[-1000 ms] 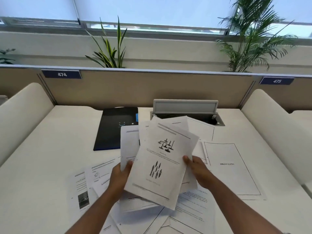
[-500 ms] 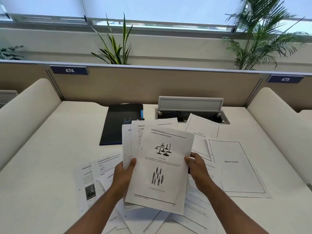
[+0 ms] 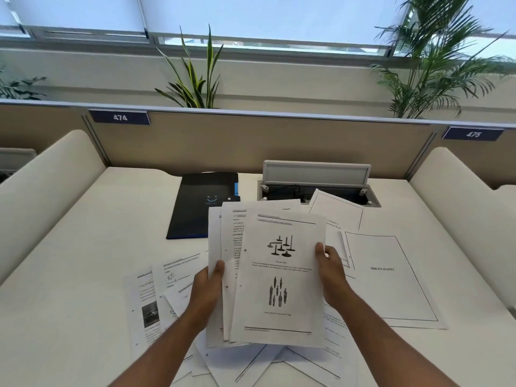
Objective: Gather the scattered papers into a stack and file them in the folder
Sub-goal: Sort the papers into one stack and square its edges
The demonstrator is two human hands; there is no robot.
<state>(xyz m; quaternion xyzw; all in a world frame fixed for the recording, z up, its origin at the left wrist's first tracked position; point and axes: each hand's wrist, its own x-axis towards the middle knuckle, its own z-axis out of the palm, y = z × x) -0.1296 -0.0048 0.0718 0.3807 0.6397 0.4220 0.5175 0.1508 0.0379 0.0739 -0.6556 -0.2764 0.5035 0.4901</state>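
A second ago the loose fan of white printed sheets (image 3: 276,275) in my hands leaned to the right, its top page with the black tool drawings skewed across the rest. Now I have turned it upright, and the pages lie closer to square, still stepped at their left edges. My left hand (image 3: 208,286) has slid round to the fan's left edge, thumb on the front, and my right hand (image 3: 329,270) grips the right edge higher up.

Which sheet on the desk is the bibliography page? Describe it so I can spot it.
Start at the open cable box at the desk's back edge. Come toward the near right: the bibliography page lies flat there, framed by a thin border, blank except for one word, BIBLIOGRAPHY.
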